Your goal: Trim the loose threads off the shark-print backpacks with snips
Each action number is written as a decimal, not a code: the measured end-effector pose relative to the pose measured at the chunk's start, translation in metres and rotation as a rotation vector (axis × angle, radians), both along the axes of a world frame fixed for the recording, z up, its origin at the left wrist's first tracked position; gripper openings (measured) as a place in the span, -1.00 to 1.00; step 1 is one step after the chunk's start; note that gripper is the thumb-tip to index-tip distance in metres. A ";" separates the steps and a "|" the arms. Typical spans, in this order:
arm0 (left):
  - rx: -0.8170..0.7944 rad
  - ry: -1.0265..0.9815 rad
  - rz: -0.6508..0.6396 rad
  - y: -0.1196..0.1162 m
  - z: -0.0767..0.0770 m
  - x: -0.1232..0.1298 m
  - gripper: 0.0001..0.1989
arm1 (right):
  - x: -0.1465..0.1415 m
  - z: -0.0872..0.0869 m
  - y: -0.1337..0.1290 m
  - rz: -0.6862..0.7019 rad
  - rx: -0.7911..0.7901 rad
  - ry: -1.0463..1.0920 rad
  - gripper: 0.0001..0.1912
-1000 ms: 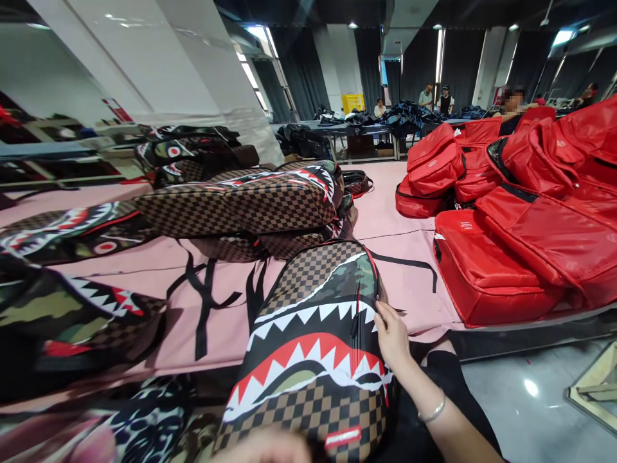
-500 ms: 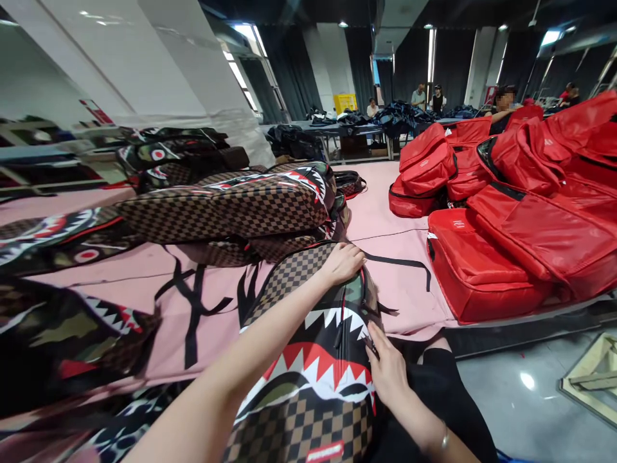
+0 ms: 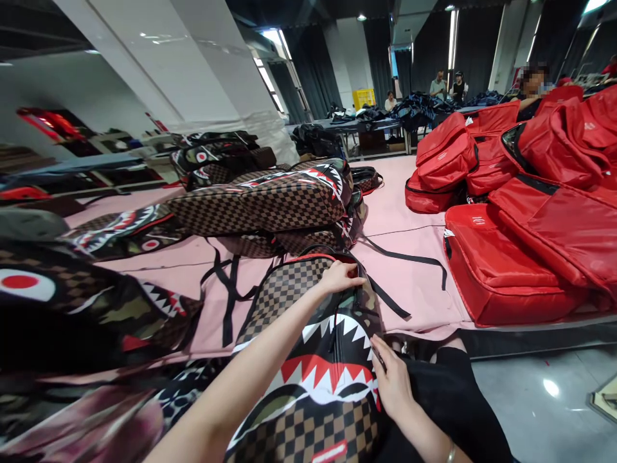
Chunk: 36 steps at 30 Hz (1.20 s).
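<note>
A backpack in brown-and-black check, with a printed shark mouth of white teeth and red, lies before me at the table's front edge. My left hand reaches across to its upper end, thumb and fingers closed on the zipped edge near the opening. Against the bag's right side rests my right hand, fingers curled. Something small and dark shows between its thumb and fingers, mostly hidden. Black straps trail from the bag's top over the pink table cover.
More check shark backpacks are heaped behind, with another backpack at the left. Several red backpacks are piled at the right. A white pillar rises behind the table. People stand at far tables.
My view has turned slightly left. The left hand's fingers have drawn together on the upper edge, where the red-edged opening shows more. The right hand stays at the bag's side.
</note>
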<state>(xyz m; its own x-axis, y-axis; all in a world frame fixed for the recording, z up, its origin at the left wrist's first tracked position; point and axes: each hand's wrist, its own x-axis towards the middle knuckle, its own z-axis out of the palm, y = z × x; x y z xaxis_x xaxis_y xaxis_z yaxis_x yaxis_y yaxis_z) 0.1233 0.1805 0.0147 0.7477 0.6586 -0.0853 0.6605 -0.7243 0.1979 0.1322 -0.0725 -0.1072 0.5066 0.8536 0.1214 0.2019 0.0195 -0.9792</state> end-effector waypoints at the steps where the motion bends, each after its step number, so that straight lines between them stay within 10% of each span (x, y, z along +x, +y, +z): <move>1: -0.008 -0.031 0.018 -0.007 -0.002 -0.002 -0.68 | 0.000 0.002 -0.001 -0.002 0.006 0.013 -0.59; 10: -0.042 -0.406 0.094 -0.069 0.031 -0.034 -0.86 | 0.026 0.043 -0.019 -0.071 0.085 0.140 -0.67; 16: -0.377 -0.890 -0.006 -0.148 0.092 -0.079 -0.74 | 0.060 0.134 -0.022 -0.068 0.298 0.067 -0.78; 21: -0.686 -1.080 0.002 -0.185 0.110 -0.072 -0.71 | 0.070 0.193 -0.032 -0.124 0.333 -0.208 -0.78; 36: -0.905 -1.017 -0.011 -0.201 0.102 -0.043 -0.73 | 0.057 0.171 -0.055 -0.394 0.238 -0.736 -0.78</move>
